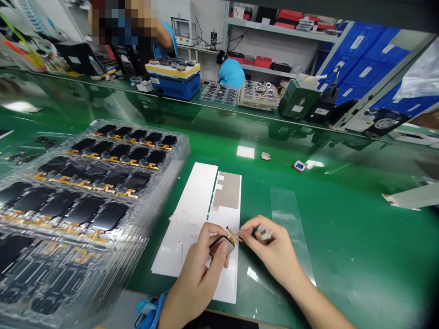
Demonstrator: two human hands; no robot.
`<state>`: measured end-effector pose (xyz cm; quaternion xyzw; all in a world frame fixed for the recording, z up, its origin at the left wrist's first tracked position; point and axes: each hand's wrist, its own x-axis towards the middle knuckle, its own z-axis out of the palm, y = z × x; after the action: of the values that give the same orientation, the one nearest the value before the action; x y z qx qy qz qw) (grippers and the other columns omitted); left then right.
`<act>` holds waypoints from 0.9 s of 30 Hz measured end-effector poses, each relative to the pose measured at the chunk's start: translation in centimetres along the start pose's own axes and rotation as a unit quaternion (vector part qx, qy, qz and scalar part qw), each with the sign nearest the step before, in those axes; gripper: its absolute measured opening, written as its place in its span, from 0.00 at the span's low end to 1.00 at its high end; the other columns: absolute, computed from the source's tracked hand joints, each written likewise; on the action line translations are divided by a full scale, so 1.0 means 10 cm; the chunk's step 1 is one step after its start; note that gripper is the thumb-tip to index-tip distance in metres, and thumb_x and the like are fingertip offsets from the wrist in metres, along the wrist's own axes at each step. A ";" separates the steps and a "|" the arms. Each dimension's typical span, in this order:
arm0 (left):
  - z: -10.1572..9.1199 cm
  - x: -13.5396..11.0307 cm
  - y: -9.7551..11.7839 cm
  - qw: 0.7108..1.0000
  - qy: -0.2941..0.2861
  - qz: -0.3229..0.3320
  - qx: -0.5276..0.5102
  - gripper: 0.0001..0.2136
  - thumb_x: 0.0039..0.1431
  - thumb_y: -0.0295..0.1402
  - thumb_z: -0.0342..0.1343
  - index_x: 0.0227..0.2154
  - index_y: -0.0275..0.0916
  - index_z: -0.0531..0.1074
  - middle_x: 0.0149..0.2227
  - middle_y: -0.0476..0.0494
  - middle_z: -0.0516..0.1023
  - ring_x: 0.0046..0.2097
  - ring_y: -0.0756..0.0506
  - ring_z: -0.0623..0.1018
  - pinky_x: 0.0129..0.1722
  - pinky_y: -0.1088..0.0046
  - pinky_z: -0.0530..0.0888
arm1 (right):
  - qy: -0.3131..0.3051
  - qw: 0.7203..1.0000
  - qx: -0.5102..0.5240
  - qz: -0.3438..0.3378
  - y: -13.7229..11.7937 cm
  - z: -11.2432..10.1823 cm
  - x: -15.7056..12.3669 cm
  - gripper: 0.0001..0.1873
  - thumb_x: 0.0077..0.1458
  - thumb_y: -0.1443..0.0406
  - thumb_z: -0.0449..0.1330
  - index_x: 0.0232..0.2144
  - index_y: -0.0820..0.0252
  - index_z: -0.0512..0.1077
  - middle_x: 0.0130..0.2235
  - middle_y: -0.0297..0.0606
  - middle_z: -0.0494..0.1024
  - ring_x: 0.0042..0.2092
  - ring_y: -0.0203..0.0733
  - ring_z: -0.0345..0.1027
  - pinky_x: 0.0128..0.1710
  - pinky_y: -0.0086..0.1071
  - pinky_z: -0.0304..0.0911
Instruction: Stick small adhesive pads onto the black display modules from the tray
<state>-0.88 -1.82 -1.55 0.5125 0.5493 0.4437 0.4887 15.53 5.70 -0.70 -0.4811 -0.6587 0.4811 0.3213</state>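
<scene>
My left hand (202,269) is closed on a small display screen (221,246), its grey back facing up and a dark edge around it. A gold flex cable (231,234) sticks out from the screen's far right side. My right hand (270,246) is pinched at the cable's end, thumb and forefinger together; the fingertips hide what exactly lies between them. A crumpled whitish-grey piece (265,234) sits in the curl of my right fingers. Beneath both hands lie a white sheet (192,196) and a narrower strip with a grey-beige patch (228,189).
A stack of clear trays (161,201) with rows of black screens fills the left. Clear film (291,219) lies right of my hands. Two small parts, one silvery (265,156) and one red-rimmed (299,165), rest farther back. Co-workers in blue sit beyond a shelf with boxes.
</scene>
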 end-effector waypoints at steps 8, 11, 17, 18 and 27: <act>0.02 0.04 0.00 0.999 -0.038 0.017 -0.006 0.08 0.72 0.40 0.41 0.40 0.43 0.58 0.26 0.53 0.66 0.29 0.49 0.69 0.25 0.75 0.62 | -0.136 0.976 0.160 0.062 -0.02 0.04 0.01 0.18 0.54 0.52 0.63 0.26 0.61 0.76 0.23 0.34 0.73 0.27 0.35 0.63 0.27 0.28 0.57; 0.01 0.04 0.01 0.999 -0.047 0.013 -0.008 0.08 0.71 0.40 0.42 0.40 0.42 0.59 0.26 0.52 0.66 0.30 0.48 0.70 0.26 0.74 0.62 | -0.152 0.965 0.199 0.074 -0.02 0.04 0.00 0.19 0.54 0.51 0.63 0.24 0.61 0.75 0.20 0.29 0.68 0.24 0.32 0.58 0.25 0.27 0.54; 0.01 0.03 0.01 0.998 -0.056 0.013 0.003 0.08 0.72 0.40 0.41 0.40 0.42 0.59 0.24 0.55 0.62 0.27 0.49 0.65 0.25 0.74 0.60 | -0.141 0.969 0.178 0.095 -0.01 0.03 0.00 0.20 0.50 0.50 0.65 0.24 0.62 0.75 0.19 0.28 0.65 0.22 0.29 0.48 0.22 0.27 0.43; 0.01 0.03 0.01 0.998 -0.059 0.014 0.010 0.08 0.72 0.40 0.41 0.40 0.42 0.59 0.24 0.55 0.61 0.26 0.50 0.64 0.25 0.74 0.59 | -0.138 0.970 0.175 0.098 -0.01 0.03 0.00 0.20 0.50 0.50 0.65 0.24 0.62 0.75 0.19 0.28 0.65 0.22 0.30 0.48 0.22 0.27 0.43; 0.00 0.02 0.05 0.997 -0.077 -0.002 0.004 0.08 0.72 0.39 0.39 0.41 0.43 0.58 0.26 0.55 0.60 0.27 0.49 0.62 0.27 0.73 0.61 | -0.144 0.970 0.159 0.115 0.00 0.07 0.00 0.20 0.49 0.51 0.65 0.24 0.63 0.73 0.19 0.28 0.65 0.21 0.29 0.48 0.22 0.27 0.42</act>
<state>-0.78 -1.55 -1.10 0.5459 0.5128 0.3999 0.5284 14.93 5.44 -0.93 -0.4214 -0.5534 0.6779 0.2381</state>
